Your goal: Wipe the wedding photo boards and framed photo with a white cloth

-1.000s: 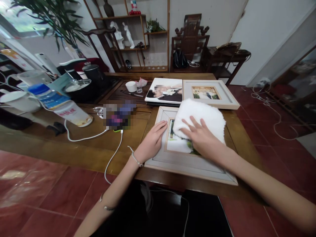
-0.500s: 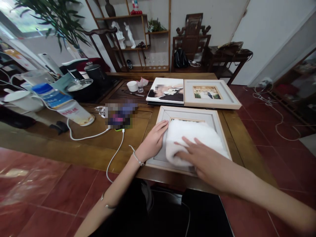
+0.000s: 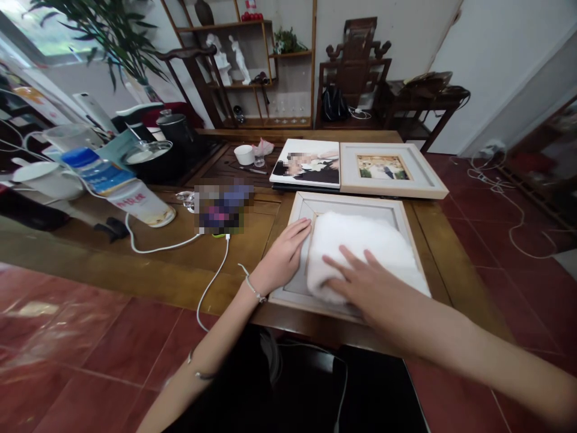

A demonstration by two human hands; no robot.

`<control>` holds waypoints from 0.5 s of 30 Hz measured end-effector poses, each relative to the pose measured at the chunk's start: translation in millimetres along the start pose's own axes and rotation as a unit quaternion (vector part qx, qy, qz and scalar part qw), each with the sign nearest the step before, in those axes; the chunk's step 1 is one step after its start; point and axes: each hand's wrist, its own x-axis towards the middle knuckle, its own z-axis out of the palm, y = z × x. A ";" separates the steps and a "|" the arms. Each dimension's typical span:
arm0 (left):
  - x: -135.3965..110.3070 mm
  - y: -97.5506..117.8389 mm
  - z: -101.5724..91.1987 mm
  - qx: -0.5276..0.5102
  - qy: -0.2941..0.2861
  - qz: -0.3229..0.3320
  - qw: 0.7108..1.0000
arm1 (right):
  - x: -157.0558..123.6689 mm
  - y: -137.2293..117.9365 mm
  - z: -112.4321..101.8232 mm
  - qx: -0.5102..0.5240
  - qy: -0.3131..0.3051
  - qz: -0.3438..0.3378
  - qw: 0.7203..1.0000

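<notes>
On the long brown wooden table (image 3: 216, 264) we lay our left hand (image 3: 283, 257) flat, fingers together, on the pale wooden picture frame (image 3: 301, 215), while our right hand (image 3: 369, 282), fingers spread, palm down, presses the fluffy white cloth (image 3: 360, 237) covering the frame's middle.

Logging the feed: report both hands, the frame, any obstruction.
Left hand flat on left edge of pale wooden picture frame. Right hand open, pressing fluffy white cloth onto frame's middle. White cable lies left, clear of frame.
</notes>
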 end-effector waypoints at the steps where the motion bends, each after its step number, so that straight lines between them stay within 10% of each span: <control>1: 0.0 0.0 -0.1 -0.001 0.000 -0.002 1.000 | -7.3 -4.5 2.2 0.018 -0.016 -0.031 0.999; 5: 0.4 1.1 -1.0 0.002 -0.006 -0.009 1.000 | -24.5 -16.1 10.2 0.062 -0.022 -0.110 0.992; 15: -0.6 0.0 0.2 -0.008 0.000 -0.003 1.000 | 9.9 0.5 -1.2 -0.017 0.061 0.049 0.997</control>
